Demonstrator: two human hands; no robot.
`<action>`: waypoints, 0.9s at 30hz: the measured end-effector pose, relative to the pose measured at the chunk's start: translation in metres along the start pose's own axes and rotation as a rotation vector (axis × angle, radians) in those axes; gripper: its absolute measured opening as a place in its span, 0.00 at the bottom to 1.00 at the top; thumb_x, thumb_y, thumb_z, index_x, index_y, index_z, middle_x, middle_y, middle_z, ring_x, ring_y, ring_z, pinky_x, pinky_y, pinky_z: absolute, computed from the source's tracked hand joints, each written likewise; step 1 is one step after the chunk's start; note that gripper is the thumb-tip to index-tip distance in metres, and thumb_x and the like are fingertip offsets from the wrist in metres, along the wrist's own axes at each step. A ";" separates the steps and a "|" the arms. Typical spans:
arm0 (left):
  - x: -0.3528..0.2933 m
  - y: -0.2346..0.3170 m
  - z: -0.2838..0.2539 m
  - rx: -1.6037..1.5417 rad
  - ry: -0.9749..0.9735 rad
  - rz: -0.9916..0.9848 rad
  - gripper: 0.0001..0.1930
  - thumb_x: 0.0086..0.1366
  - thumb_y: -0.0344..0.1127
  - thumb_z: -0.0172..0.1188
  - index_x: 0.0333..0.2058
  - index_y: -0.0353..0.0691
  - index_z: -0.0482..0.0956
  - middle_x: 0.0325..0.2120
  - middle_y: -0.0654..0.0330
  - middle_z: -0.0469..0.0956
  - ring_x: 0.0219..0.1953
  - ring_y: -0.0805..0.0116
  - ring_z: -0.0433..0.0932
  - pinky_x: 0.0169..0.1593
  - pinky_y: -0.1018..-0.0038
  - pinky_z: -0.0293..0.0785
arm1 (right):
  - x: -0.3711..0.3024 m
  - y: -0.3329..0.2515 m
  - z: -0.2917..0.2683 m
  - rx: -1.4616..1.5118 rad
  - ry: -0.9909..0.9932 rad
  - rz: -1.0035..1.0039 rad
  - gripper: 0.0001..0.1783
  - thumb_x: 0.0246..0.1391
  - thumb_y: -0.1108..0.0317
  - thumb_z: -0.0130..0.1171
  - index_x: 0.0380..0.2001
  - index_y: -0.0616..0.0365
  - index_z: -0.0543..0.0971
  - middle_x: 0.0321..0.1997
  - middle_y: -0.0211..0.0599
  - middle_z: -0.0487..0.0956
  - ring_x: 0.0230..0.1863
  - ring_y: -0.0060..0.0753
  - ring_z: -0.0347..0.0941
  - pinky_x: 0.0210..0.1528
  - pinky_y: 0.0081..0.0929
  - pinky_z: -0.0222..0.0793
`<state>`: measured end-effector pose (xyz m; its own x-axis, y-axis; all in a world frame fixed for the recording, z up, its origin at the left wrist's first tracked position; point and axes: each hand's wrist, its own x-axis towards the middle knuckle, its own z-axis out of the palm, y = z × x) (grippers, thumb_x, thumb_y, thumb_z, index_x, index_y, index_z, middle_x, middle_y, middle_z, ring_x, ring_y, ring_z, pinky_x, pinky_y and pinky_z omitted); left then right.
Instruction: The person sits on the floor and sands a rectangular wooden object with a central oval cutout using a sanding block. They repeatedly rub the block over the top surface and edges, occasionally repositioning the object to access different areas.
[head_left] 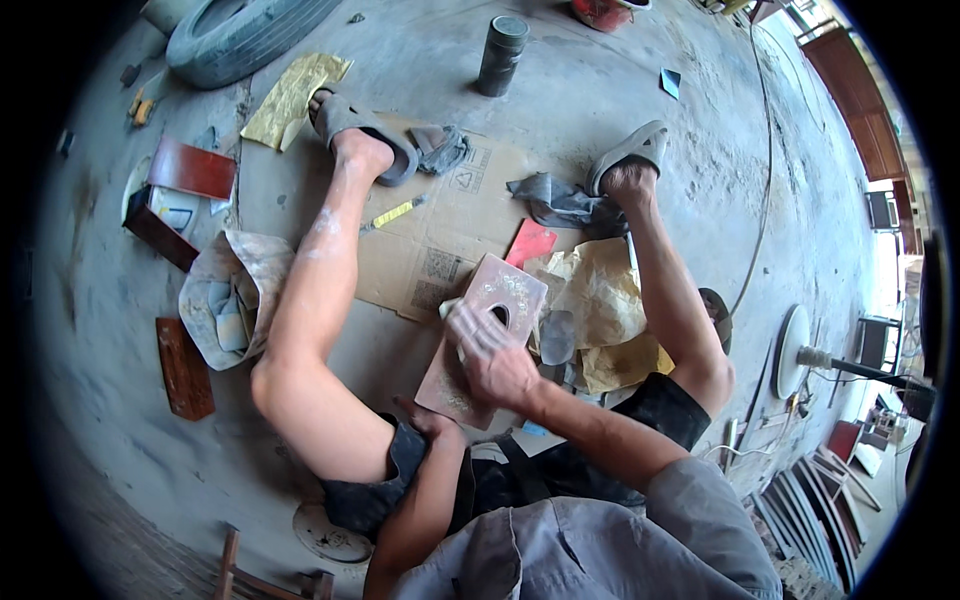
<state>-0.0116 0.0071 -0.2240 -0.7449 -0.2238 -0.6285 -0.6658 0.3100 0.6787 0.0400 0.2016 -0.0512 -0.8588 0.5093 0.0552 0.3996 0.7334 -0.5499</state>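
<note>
2 hands meet at the reddish box, just beyond your dark shorts. Your left hand braces its near end, fingers partly hidden, so how firmly it grips cannot be told. Your right hand lies across the top, dusty fingers close together; whether they pinch what looks like a pale pad is unclear. A slack left hold could let the box twist under a hard push, and fingertips could catch in its dark hole. Beyond, loose gray cloth against your right sandal could cause a slip if you shift your weight.
</note>
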 end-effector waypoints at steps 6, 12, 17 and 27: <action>-0.002 0.021 -0.002 0.256 -0.054 0.021 0.38 0.77 0.64 0.48 0.62 0.30 0.75 0.62 0.50 0.75 0.60 0.55 0.75 0.68 0.58 0.68 | 0.015 0.035 0.004 -0.136 0.129 0.150 0.37 0.58 0.71 0.56 0.71 0.72 0.65 0.74 0.64 0.67 0.77 0.58 0.62 0.79 0.51 0.54; 0.009 0.018 -0.010 0.763 -0.120 0.192 0.35 0.78 0.61 0.47 0.63 0.33 0.74 0.64 0.51 0.74 0.63 0.56 0.73 0.71 0.58 0.64 | 0.027 0.071 -0.017 -0.032 0.140 0.283 0.35 0.60 0.70 0.54 0.70 0.72 0.65 0.74 0.61 0.67 0.75 0.57 0.64 0.80 0.46 0.54; 0.023 0.021 -0.020 1.668 -0.289 0.572 0.32 0.79 0.59 0.46 0.63 0.35 0.74 0.65 0.52 0.73 0.65 0.56 0.72 0.73 0.58 0.60 | -0.001 0.072 -0.024 0.015 0.040 0.084 0.34 0.60 0.70 0.53 0.69 0.73 0.65 0.73 0.63 0.67 0.76 0.58 0.62 0.80 0.48 0.54; -0.015 0.041 -0.005 2.009 -0.149 0.929 0.31 0.77 0.59 0.50 0.61 0.36 0.79 0.60 0.56 0.79 0.61 0.62 0.73 0.67 0.67 0.65 | -0.032 0.095 -0.058 -0.101 -0.045 -0.108 0.35 0.58 0.75 0.52 0.70 0.72 0.65 0.74 0.61 0.68 0.77 0.57 0.61 0.81 0.47 0.54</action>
<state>-0.0276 0.0182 -0.1846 -0.6589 0.5257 -0.5380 0.7475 0.5372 -0.3907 0.1238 0.2815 -0.0565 -0.9112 0.4058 0.0705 0.3324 0.8255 -0.4561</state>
